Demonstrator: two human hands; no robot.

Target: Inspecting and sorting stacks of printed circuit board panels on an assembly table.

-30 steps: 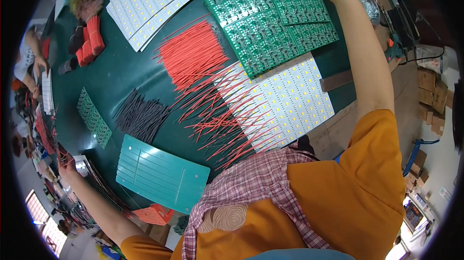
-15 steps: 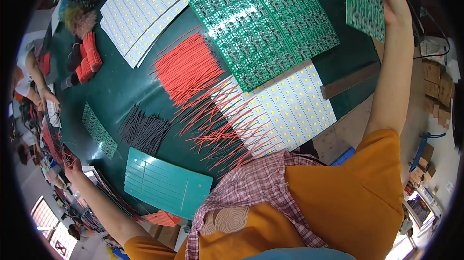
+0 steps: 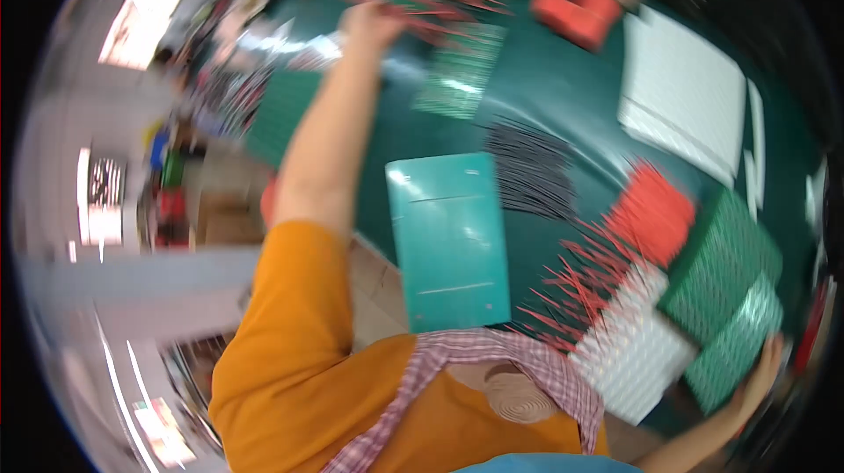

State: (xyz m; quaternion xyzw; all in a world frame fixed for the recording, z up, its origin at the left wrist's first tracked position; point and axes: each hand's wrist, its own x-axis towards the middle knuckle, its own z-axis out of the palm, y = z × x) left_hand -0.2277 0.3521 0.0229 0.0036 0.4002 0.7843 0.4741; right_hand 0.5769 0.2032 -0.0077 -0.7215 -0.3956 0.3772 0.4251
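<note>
My left hand (image 3: pixel 374 23) reaches far out at the upper left, touching or close to a heap of thin red wires (image 3: pixel 431 3) that partly covers green circuit boards. Motion smears its fingers, so whether it grips a wire is unclear. At the lower right, my right hand (image 3: pixel 763 372) holds the outer edge of a green circuit board panel (image 3: pixel 734 341). That panel lies against or over the larger green board panel (image 3: pixel 719 253). Beneath these, a white LED board (image 3: pixel 633 354) shows, with loose red wires (image 3: pixel 576 293) across its edge.
A teal grooved plate (image 3: pixel 450 244) lies near my body. Beyond it are black wires (image 3: pixel 532 165) and a small green circuit board strip (image 3: pixel 462 73). A stacked block of red wires (image 3: pixel 652 209), white boards (image 3: pixel 686 86) and red bundles (image 3: pixel 576 16) occupy the table's right and far parts.
The view has swung left, so the table's things appear farther right and turned. My right hand's panel now overlaps the larger panel in view, where before they were apart. My left arm reaches outward.
</note>
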